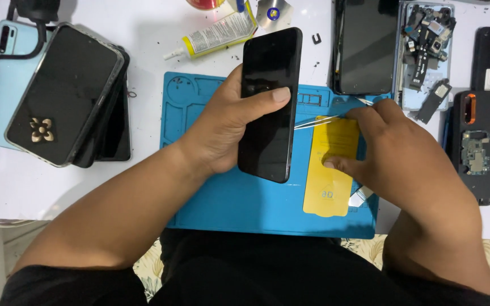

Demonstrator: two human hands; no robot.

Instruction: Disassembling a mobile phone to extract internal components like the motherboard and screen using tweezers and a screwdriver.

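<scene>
My left hand (222,122) grips a black smartphone (267,107), screen up, tilted above the blue repair mat (239,204). My right hand (392,153) rests on a yellow-backed screen protector sheet (330,170) lying on the mat, fingertips pressing its middle. Thin metal tweezers (319,121) stick out to the left from under that hand, over the sheet's top edge.
A stack of phones (63,90) lies at the left. A glue tube (216,34) sits at the top. To the right are a dark phone screen (367,45), an opened phone with exposed parts (426,51) and black phone backs (480,141). The table is white.
</scene>
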